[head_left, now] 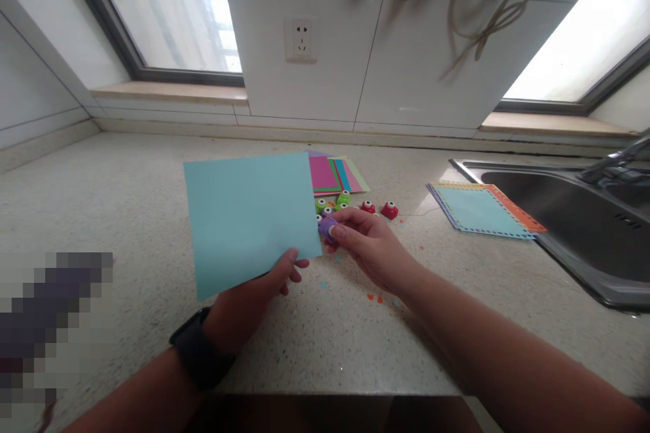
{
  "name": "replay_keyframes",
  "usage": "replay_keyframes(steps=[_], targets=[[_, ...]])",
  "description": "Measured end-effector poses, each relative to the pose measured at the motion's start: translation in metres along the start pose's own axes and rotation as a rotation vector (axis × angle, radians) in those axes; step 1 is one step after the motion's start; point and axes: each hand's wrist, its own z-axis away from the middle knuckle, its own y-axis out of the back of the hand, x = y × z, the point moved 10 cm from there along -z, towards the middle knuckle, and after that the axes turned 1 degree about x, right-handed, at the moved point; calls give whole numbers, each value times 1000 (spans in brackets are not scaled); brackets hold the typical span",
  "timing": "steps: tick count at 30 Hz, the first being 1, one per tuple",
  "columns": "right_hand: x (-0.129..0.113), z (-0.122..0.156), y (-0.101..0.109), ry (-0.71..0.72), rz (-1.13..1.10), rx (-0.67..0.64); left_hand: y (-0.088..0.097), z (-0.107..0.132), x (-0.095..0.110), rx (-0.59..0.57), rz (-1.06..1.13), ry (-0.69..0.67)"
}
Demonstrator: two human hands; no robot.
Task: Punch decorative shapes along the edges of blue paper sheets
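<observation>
While pinching the blue sheet [254, 216] by its near edge between thumb and fingers of the left hand [269, 279], holds the purple punch [328, 228] in the right hand [373, 243], closing thumb and fingers firmly around it. Has this punch just beside the right edge of the sheet, but cannot tell whether touching it. Has green punches [344, 197] and red punches [390, 210] beyond the right hand on the counter [126, 203], and farther back a pile of paper [325, 173]. At right, has patterned sheets [485, 211] lying partly over the edge of the sink [583, 277].
</observation>
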Motion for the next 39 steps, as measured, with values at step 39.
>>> replay_keyframes(steps=[39], targets=[[20,7,-11,-166,109,-138,4,0,-1,43,-6,28]])
